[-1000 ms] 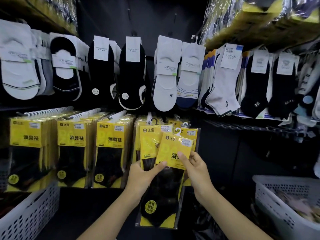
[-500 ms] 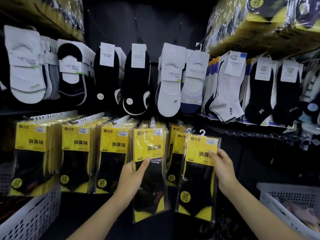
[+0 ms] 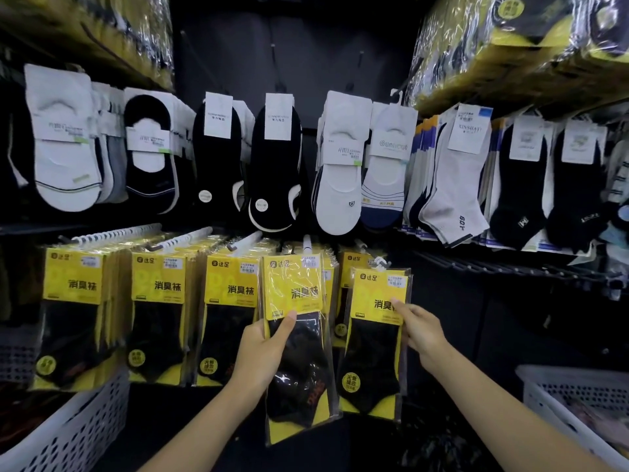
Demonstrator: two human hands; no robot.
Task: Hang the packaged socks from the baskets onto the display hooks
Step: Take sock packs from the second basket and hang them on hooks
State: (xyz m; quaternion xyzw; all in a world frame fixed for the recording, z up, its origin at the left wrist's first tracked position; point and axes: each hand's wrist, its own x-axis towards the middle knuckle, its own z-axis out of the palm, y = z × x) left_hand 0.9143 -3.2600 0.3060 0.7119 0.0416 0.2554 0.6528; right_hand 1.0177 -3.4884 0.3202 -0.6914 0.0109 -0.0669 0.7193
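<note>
Hanging step: left hand (image 3: 260,349) grips one sock pack (image 3: 296,338), right hand (image 3: 420,330) pinches another pack (image 3: 376,338) at lower centre; next, thread hangers onto hooks (image 3: 307,242)

Loose socks with paper bands (image 3: 340,165) hang in a row across the upper middle of the frame. Below them, packaged socks (image 3: 75,311) hang in stacks on display hooks (image 3: 112,233) across the lower left and centre. At centre, the left hand (image 3: 262,352) holds one pack (image 3: 299,342) in front of the fourth stack; just to its right, the right hand (image 3: 422,332) holds another pack (image 3: 374,342). One basket (image 3: 64,434) sits at the lower left corner, another basket (image 3: 575,393) at the lower right. Wrapped bundles (image 3: 524,39) lie on shelves in both upper corners.
</note>
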